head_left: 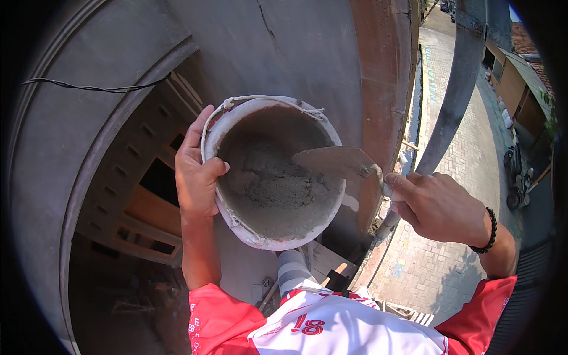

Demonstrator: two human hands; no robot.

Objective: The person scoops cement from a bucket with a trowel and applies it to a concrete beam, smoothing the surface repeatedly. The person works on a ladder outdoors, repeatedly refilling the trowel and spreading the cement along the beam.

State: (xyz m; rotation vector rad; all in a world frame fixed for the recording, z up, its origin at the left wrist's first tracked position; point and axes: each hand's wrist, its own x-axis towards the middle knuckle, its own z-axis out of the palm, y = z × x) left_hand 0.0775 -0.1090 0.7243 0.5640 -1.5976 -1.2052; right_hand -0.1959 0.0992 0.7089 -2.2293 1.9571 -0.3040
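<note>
A white bucket (283, 242) hangs in front of me, its inside smeared grey and its bottom covered with wet mortar (281, 188). With my left hand (198, 165) I grip its left side, the thumb over the rim and the fingers round the outside. A rope-like handle (260, 97) lies along the far rim. My right hand (435, 204) is closed round the handle of a pointed trowel (337, 161). The trowel's blade reaches over the right rim into the bucket, above the mortar; whether its tip touches the mortar I cannot tell.
A grey plastered wall (307, 41) with a crack stands ahead, beside a brown column (384, 77). At left a dark cable (100, 89) crosses before an arched opening. A metal post (449, 100) rises at right, over a paved lane (467, 154) far below with a parked motorbike (516, 177).
</note>
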